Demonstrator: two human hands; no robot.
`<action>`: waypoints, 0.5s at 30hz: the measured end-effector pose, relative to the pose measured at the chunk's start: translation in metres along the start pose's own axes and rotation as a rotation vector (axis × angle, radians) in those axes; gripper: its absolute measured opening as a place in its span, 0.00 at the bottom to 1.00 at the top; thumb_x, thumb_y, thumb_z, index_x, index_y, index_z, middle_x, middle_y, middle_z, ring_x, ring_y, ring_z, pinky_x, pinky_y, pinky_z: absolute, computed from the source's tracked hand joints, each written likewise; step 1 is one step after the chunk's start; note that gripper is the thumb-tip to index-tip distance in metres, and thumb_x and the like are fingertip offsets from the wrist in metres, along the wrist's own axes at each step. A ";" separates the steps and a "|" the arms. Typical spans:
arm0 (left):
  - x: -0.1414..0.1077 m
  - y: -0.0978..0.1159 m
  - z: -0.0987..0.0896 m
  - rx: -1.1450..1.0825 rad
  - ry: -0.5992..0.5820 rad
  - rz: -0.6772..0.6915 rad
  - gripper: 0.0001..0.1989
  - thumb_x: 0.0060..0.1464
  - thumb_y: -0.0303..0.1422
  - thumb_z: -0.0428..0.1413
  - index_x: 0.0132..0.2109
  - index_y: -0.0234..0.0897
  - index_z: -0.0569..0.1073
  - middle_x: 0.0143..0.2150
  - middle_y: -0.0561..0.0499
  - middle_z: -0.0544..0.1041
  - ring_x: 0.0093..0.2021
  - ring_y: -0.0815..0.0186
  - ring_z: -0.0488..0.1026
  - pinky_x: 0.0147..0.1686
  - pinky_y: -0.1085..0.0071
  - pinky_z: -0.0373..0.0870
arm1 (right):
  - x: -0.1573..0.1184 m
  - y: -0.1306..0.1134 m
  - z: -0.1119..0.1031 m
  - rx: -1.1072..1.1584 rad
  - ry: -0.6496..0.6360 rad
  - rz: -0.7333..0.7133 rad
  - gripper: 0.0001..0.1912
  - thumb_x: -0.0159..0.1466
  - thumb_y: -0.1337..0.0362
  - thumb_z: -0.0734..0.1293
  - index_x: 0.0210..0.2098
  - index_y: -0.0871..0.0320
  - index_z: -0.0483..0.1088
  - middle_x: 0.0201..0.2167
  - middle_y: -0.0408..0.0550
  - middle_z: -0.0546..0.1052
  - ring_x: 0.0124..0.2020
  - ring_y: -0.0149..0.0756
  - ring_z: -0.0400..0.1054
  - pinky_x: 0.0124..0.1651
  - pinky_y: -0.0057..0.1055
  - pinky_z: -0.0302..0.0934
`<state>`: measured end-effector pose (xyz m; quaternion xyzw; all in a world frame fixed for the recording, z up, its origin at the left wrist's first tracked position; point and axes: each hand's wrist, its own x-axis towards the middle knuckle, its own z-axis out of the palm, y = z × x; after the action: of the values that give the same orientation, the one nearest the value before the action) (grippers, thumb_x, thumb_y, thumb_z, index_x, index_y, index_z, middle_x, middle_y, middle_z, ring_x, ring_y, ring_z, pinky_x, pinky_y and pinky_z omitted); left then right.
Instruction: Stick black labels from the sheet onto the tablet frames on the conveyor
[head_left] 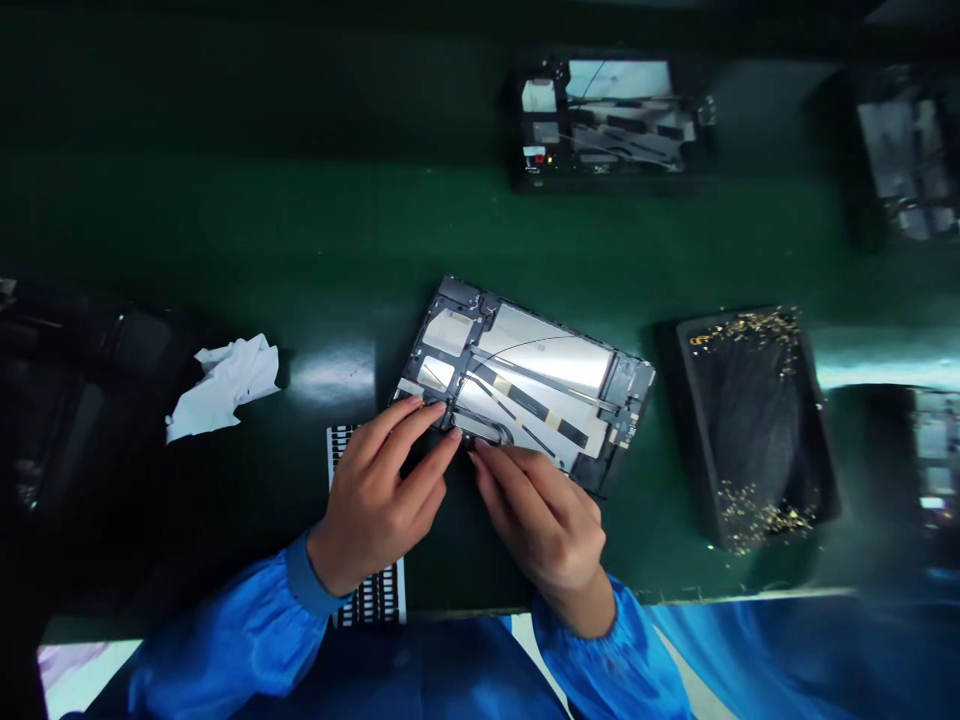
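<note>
An opened tablet (559, 350) lies tilted on the green table, its silver batteries, dark flex cables and thin wires exposed. My left hand (386, 490) rests at its lower left corner, with fingertips on the frame and thumb near the lower edge, steadying it. At the middle of that lower edge, my right hand (547, 515) is closed in a pinch. What sits between its fingertips is too small and covered to make out. Partly under my left wrist is a white sheet with rows of small black pieces (386, 595).
Right of the tablet stands a black tray (750, 420) with gold-coloured bits along its ends. Crumpled white paper (229, 385) lies to the left. Another opened device (615, 125) is at the back, with more at the far right (911, 160). Dark objects (75, 390) fill the left side.
</note>
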<state>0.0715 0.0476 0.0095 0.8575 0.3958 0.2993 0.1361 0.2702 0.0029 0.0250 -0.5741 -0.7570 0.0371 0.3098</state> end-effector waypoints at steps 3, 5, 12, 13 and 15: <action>0.001 0.000 -0.001 -0.007 -0.009 -0.001 0.20 0.68 0.20 0.59 0.63 0.34 0.77 0.65 0.38 0.81 0.69 0.52 0.76 0.64 0.51 0.82 | 0.001 -0.001 0.001 -0.010 0.005 -0.007 0.15 0.73 0.76 0.72 0.58 0.61 0.78 0.37 0.49 0.85 0.33 0.34 0.81 0.39 0.27 0.78; 0.002 0.001 -0.002 -0.007 -0.004 -0.002 0.19 0.68 0.20 0.59 0.63 0.34 0.77 0.65 0.38 0.81 0.69 0.52 0.76 0.64 0.52 0.82 | 0.000 -0.001 0.002 -0.013 0.013 -0.007 0.15 0.73 0.76 0.72 0.58 0.62 0.78 0.36 0.49 0.85 0.33 0.34 0.81 0.39 0.27 0.78; 0.002 0.002 0.000 0.013 0.004 0.018 0.18 0.70 0.21 0.58 0.62 0.39 0.79 0.66 0.40 0.79 0.70 0.51 0.76 0.63 0.52 0.83 | -0.006 0.000 0.005 -0.029 0.011 -0.010 0.23 0.73 0.75 0.73 0.66 0.59 0.76 0.38 0.49 0.85 0.34 0.36 0.82 0.40 0.29 0.77; 0.002 0.002 0.000 0.017 0.005 0.017 0.19 0.70 0.21 0.58 0.62 0.40 0.79 0.66 0.40 0.79 0.70 0.51 0.76 0.62 0.52 0.84 | -0.006 0.001 0.005 -0.033 0.015 -0.010 0.23 0.73 0.75 0.72 0.66 0.58 0.76 0.38 0.48 0.85 0.34 0.36 0.82 0.39 0.29 0.77; 0.001 0.002 0.001 0.021 0.007 0.011 0.19 0.70 0.21 0.58 0.62 0.40 0.80 0.65 0.41 0.80 0.69 0.51 0.76 0.62 0.52 0.84 | -0.006 0.001 0.006 -0.035 0.027 -0.018 0.23 0.73 0.74 0.72 0.66 0.58 0.76 0.38 0.48 0.85 0.33 0.36 0.81 0.38 0.29 0.77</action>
<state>0.0739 0.0471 0.0103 0.8599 0.3947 0.2989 0.1242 0.2687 0.0001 0.0173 -0.5732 -0.7584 0.0136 0.3101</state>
